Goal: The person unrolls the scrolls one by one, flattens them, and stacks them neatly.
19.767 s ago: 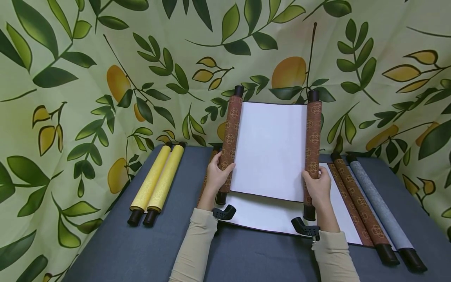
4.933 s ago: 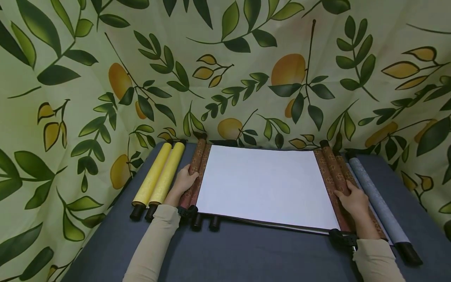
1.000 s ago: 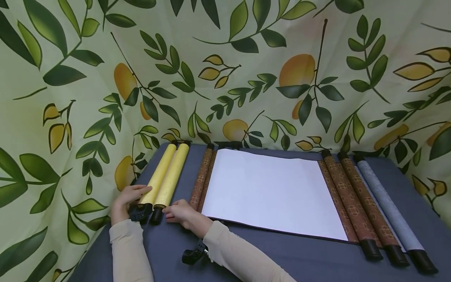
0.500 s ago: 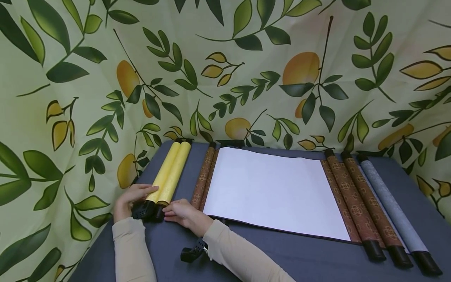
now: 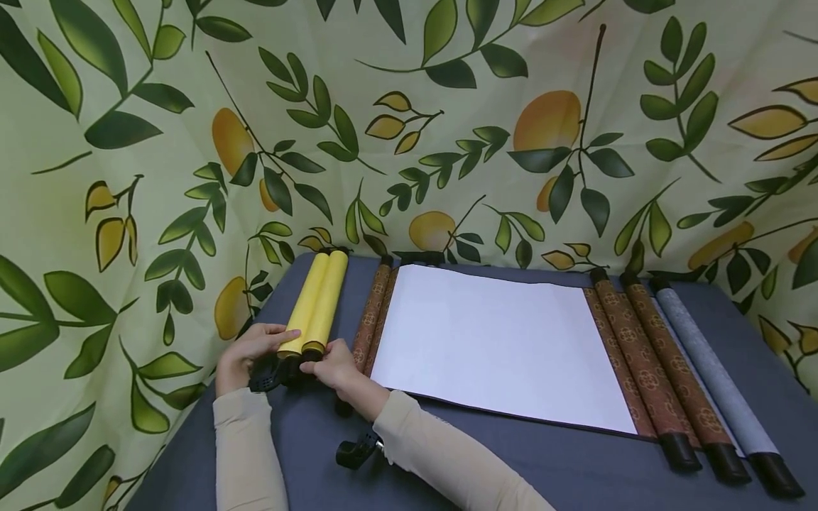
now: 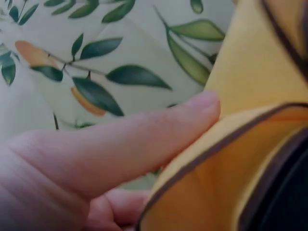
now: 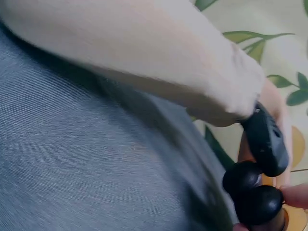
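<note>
A yellow scroll, its two rolls side by side, is at the left of the table in the head view, near ends raised. My left hand point(image 5: 248, 353) grips the left roll point(image 5: 308, 301) near its black end, thumb on top; the left wrist view shows the thumb on the yellow paper point(image 6: 260, 72) at its dark-edged rim. My right hand point(image 5: 339, 370) pinches the right roll point(image 5: 327, 301) at its near end. In the right wrist view, fingertips touch one of the two black end knobs point(image 7: 260, 204). Some of my fingers are hidden behind the rolls.
An opened scroll with a white sheet point(image 5: 492, 341) lies mid-table, with brown patterned rolls at its left point(image 5: 371, 312) and right point(image 5: 639, 369). Another brown roll point(image 5: 680, 369) and a grey-blue roll point(image 5: 716, 369) lie farther right. Leaf-patterned cloth point(image 5: 447, 106) hangs behind the table.
Earlier, my hands held up a brown scroll, then laid it open mid-table. They moved to the yellow scroll, brought its rolls together, and its near ends have now risen.
</note>
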### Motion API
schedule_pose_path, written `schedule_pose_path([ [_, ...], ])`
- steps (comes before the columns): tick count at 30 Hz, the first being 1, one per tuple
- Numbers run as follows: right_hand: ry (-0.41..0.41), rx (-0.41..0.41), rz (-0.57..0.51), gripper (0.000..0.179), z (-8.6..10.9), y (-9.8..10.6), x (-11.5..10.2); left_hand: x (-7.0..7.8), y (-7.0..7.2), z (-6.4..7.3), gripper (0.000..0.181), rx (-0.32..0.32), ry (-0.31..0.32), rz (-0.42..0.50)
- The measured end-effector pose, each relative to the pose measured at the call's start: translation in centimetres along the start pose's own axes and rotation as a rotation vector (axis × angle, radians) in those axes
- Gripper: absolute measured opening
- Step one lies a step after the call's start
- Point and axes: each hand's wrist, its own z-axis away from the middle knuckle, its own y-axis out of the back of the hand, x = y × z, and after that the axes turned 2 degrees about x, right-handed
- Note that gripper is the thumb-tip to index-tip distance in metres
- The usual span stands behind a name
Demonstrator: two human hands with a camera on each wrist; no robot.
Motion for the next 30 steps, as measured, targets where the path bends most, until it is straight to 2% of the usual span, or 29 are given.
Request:
schedule_pose_path([
  [3,0.000,0.021,0.038,0.035,-0.3,1.2,-0.5,1.0,-0.7,-0.2,0.064,0.010,-0.007,0.016],
  [7,-0.017,0.010,0.047,0.038,-0.7,3.1,-0.9,2.0,-1.6,-0.5,0.061,0.007,0.005,0.052],
  [10,-0.029,-0.024,0.032,0.042,-1.0,4.7,-1.1,2.8,-2.4,-0.8,0.047,0.011,0.016,0.053],
  [13,-0.051,-0.066,0.010,0.046,-1.3,6.5,-1.2,3.8,-3.3,-1.1,0.029,-0.008,-0.002,0.061],
  [18,-0.074,-0.128,-0.009,0.050,-2.0,10.3,-1.2,5.6,-5.8,-1.8,0.023,-0.023,-0.008,0.144],
  [20,-0.079,-0.150,-0.008,0.050,-2.0,12.0,-1.1,6.4,-7.2,-2.2,0.025,-0.018,-0.001,0.196],
  [23,-0.089,-0.181,-0.019,0.050,-1.7,14.4,-0.8,7.4,-9.0,-2.3,0.037,-0.015,0.000,0.253],
  [26,-0.074,-0.211,-0.017,0.050,-1.2,16.4,-0.2,8.3,-10.6,-2.2,0.035,-0.021,-0.012,0.285],
  [30,-0.010,-0.232,0.010,0.052,-0.5,18.3,0.7,9.5,-12.2,-1.9,0.041,-0.042,-0.050,0.315],
])
